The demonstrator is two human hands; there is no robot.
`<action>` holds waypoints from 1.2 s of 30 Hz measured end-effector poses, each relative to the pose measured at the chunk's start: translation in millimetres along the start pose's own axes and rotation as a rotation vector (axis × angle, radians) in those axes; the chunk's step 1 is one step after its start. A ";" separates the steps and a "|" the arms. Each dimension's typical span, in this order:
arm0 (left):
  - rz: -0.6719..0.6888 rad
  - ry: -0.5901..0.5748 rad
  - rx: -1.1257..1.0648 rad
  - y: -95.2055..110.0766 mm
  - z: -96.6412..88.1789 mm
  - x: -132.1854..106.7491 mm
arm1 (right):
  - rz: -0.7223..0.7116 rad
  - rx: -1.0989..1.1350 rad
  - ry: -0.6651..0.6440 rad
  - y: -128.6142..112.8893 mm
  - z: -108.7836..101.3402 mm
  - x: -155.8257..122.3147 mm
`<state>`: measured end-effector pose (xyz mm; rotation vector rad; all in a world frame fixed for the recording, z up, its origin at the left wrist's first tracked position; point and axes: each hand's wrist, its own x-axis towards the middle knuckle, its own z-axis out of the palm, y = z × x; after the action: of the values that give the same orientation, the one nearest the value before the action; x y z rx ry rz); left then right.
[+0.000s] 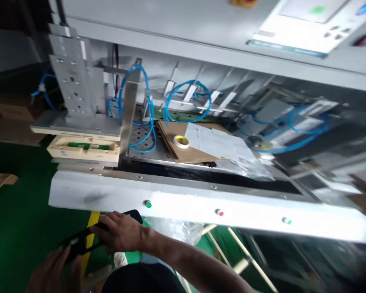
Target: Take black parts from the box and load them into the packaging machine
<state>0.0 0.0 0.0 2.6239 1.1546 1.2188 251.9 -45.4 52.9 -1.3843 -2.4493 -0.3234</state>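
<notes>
Below the machine's front panel, my right hand grips a long, dark part with a rounded end that sticks out past the fingers. There seems to be a gap along the part's length, but blur and shadow hide its exact kind. My left hand, darker and smeared, has its fingers on the lower left end of the same part. Above and to the left sits a cream-coloured fixture block with a green piece inside, under a metal press plate.
The white front panel carries green and red buttons. On the machine bed lie cardboard sheets, papers and a tape roll. Blue air hoses loop behind. Wooden bars and clear plastic are below.
</notes>
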 end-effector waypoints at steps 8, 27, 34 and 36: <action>0.600 -0.249 -0.253 74.4 77.9 65.3 | 0.296 -0.102 0.052 0.3 -68.3 -111.9; 0.645 -0.503 -0.364 220.8 196.9 154.7 | 0.968 -0.207 0.381 35.4 -30.1 -304.8; 0.635 -0.539 -0.363 225.9 200.4 148.5 | 0.939 -0.145 0.403 36.8 -27.8 -309.3; 0.629 -0.548 -0.361 228.7 200.8 147.3 | 0.926 -0.125 0.402 37.8 -29.9 -310.6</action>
<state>336.4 -18.6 27.8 2.8074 0.0155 0.5699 440.0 -281.9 -33.4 -2.0714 -1.3028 -0.4573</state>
